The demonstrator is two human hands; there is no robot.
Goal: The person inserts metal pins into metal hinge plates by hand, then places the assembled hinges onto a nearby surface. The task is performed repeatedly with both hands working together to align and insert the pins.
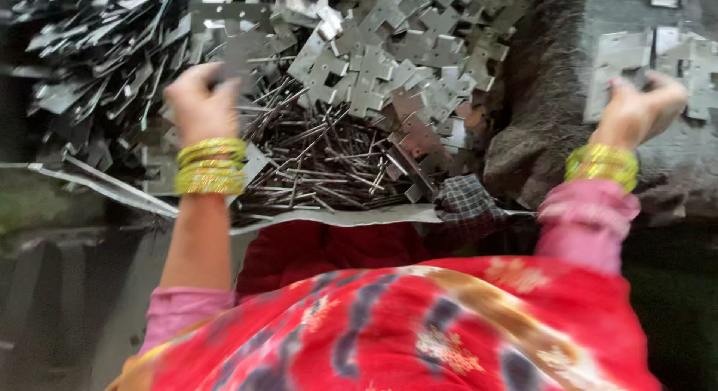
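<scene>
My left hand [200, 101], with yellow bangles on the wrist, reaches into a heap of flat grey metal plates [404, 54] and has its fingers closed on one plate [238, 53]. Below that lies a pile of thin metal pins [321, 163]. My right hand [642, 107], also bangled, is over at the right with its fingers curled on a flat metal plate [615, 62] lying on a grey surface. The picture is blurred by motion.
Long metal strips [97, 54] are heaped at the left. A dark rough block [538, 114] stands between the pile and the right surface. A checked cloth [467, 204] lies at the pile's near edge. Red patterned clothing [419, 324] fills the foreground.
</scene>
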